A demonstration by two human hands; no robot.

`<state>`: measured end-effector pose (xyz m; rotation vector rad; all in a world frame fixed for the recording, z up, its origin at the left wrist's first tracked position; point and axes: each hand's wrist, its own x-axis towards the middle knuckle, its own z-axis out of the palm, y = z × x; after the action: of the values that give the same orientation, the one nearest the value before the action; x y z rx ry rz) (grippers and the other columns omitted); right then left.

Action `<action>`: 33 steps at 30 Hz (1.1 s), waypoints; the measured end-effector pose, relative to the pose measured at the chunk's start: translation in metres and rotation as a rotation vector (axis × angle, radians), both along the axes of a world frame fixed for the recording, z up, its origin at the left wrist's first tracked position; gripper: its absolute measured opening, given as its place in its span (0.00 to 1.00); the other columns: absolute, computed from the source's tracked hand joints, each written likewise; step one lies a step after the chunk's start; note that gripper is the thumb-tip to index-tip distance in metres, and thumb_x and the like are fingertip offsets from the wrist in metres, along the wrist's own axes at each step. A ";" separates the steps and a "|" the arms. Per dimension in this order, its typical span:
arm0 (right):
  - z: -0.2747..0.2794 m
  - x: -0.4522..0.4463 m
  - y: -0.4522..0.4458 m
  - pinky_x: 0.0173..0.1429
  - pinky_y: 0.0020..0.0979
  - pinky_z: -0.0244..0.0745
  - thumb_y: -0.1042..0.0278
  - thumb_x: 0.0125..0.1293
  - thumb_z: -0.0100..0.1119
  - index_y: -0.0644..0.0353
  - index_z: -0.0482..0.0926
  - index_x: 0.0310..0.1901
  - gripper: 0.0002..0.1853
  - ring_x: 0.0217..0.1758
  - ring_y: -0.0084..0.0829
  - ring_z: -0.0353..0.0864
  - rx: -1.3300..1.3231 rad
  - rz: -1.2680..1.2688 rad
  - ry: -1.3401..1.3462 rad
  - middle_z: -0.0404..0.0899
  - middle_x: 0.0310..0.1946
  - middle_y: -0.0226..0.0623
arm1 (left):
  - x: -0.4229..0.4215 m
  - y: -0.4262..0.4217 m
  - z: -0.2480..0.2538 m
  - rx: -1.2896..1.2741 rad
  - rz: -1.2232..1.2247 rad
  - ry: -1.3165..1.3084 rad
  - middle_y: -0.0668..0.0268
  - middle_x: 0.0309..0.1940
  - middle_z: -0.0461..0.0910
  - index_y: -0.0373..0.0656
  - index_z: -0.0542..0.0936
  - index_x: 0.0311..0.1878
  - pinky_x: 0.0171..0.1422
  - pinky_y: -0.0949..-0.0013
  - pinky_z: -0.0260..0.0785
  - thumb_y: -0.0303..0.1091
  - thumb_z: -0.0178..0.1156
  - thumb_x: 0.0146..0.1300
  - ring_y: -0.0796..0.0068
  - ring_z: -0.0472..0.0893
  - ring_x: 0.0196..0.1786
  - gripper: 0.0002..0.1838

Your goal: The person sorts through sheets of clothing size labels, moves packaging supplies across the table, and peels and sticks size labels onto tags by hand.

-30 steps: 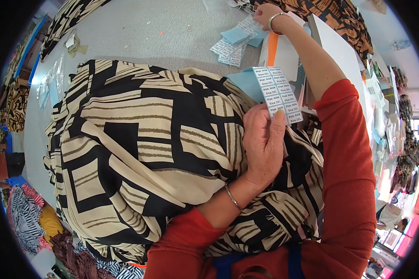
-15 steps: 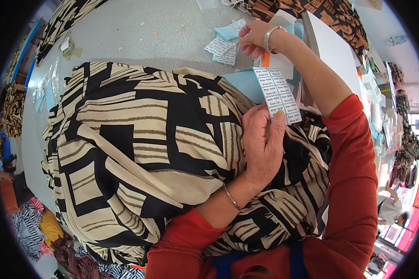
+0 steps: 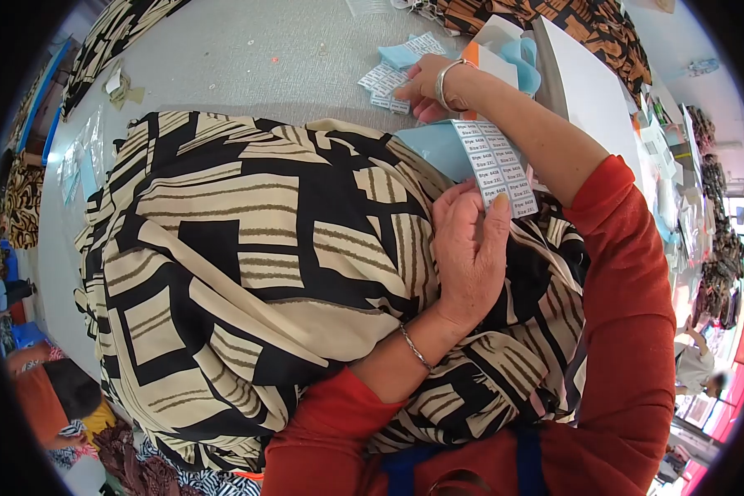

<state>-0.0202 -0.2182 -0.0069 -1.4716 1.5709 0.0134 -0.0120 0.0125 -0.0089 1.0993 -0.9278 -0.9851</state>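
My left hand (image 3: 471,248) pinches a sheet of white size labels (image 3: 494,169) on pale blue backing, its thumb pressed on the lower end. The labels read "Size: 2XL". Above it, my right hand (image 3: 430,87), with a bracelet at the wrist, hangs at the edge of several loose label sheets (image 3: 384,81). Its fingers are loosely bent and apart, with nothing seen in them; whether they touch the sheets I cannot tell. A large heap of black and cream patterned fabric (image 3: 264,223) lies under and beside my left forearm.
On the grey table (image 3: 248,66), a white box (image 3: 583,83) stands at the right beside a roll of blue backing strip (image 3: 521,66). Brown patterned fabric (image 3: 554,25) lies behind. A clear plastic bag (image 3: 83,157) is at the left. Another person (image 3: 45,401) is at lower left.
My right hand has moved left and a little down, closer to the loose label sheets. My left hand keeps the label sheet nearly in place. A person at lower left has come further into view.
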 end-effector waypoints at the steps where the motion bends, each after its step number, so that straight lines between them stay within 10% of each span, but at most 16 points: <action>1: -0.002 0.001 0.001 0.21 0.26 0.79 0.67 0.56 0.69 0.66 0.65 0.59 0.31 0.21 0.27 0.80 0.004 -0.027 -0.026 0.80 0.29 0.42 | 0.000 0.000 0.000 0.005 -0.004 -0.002 0.60 0.46 0.73 0.36 0.77 0.43 0.56 0.72 0.62 0.35 0.54 0.70 0.73 0.68 0.51 0.11; 13: 0.043 -0.029 -0.033 0.16 0.17 0.55 0.66 0.59 0.61 0.60 0.79 0.48 0.16 0.19 0.16 0.66 0.102 -0.103 -0.533 0.73 0.24 0.26 | 0.000 -0.001 0.004 0.016 0.032 0.093 0.56 0.41 0.76 0.37 0.76 0.38 0.57 0.62 0.63 0.36 0.55 0.68 0.60 0.69 0.53 0.11; 16: 0.058 -0.056 -0.057 0.39 0.38 0.76 0.74 0.59 0.50 0.64 0.77 0.45 0.13 0.17 0.30 0.69 0.322 -0.271 -0.736 0.75 0.21 0.34 | 0.000 0.000 0.003 0.022 0.019 0.089 0.56 0.42 0.76 0.37 0.77 0.38 0.57 0.63 0.62 0.36 0.54 0.68 0.60 0.69 0.54 0.11; 23: 0.083 -0.102 -0.026 0.55 0.55 0.76 0.73 0.56 0.53 0.62 0.76 0.37 0.07 0.26 0.31 0.77 0.125 -0.168 -0.942 0.78 0.25 0.35 | 0.000 0.000 0.002 0.014 0.025 0.082 0.58 0.42 0.75 0.36 0.76 0.40 0.55 0.66 0.64 0.36 0.54 0.69 0.66 0.71 0.51 0.11; 27: 0.101 -0.111 0.007 0.56 0.50 0.77 0.70 0.58 0.56 0.64 0.76 0.37 0.07 0.43 0.36 0.80 -0.079 -0.164 -1.058 0.80 0.30 0.35 | -0.003 0.001 0.000 0.047 -0.046 0.360 0.72 0.41 0.76 0.38 0.72 0.48 0.50 0.81 0.62 0.35 0.50 0.73 0.89 0.69 0.42 0.10; 30: 0.094 -0.120 0.026 0.32 0.20 0.66 0.69 0.61 0.56 0.57 0.78 0.44 0.10 0.27 0.17 0.71 -0.506 -0.349 -0.946 0.75 0.29 0.26 | 0.000 0.002 0.006 0.068 -0.070 0.466 0.71 0.41 0.75 0.38 0.72 0.47 0.50 0.81 0.62 0.35 0.49 0.73 0.89 0.69 0.42 0.10; 33: 0.074 -0.153 0.036 0.36 0.16 0.66 0.75 0.61 0.56 0.62 0.78 0.43 0.09 0.31 0.14 0.73 -0.693 -0.068 -0.776 0.77 0.30 0.24 | 0.000 0.003 0.007 0.056 -0.052 0.503 0.72 0.41 0.74 0.39 0.71 0.46 0.50 0.81 0.62 0.35 0.49 0.73 0.88 0.68 0.42 0.09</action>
<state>-0.1733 -0.1824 0.0672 -1.6315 0.9945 -1.1039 -0.0124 0.0152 -0.0016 0.8170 -0.5227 -1.2620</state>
